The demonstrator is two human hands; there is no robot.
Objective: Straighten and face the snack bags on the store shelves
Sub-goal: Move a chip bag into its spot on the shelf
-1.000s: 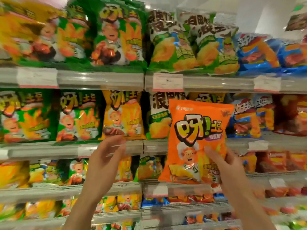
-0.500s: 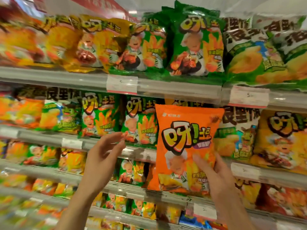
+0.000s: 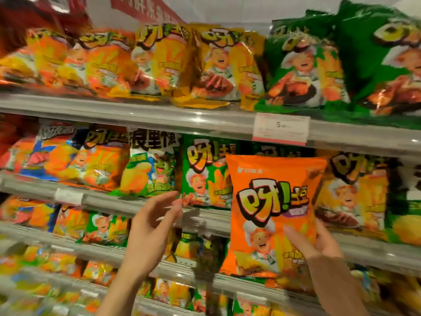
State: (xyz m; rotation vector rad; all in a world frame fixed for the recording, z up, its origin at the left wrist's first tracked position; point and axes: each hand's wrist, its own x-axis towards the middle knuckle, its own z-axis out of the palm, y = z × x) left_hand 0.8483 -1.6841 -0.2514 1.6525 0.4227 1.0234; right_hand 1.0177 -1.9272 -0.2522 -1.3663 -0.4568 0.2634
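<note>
Before the middle shelf point(image 3: 159, 202), the right hand point(image 3: 319, 244) grips an orange snack bag point(image 3: 273, 213) by its lower right edge, upright and face out, in front of the green bags point(image 3: 205, 176). The left hand point(image 3: 152, 222) hangs relaxed with fingers spread, holding nothing, near the shelf lip. The step in hand looks like finding this bag its row; next comes spotting matching orange packs, likely on the top shelf point(image 3: 136, 114), and sliding it in facing forward.

Grey store shelves point(image 3: 159, 119) — snack bags point(image 3: 218, 65) standing in rows.
</note>
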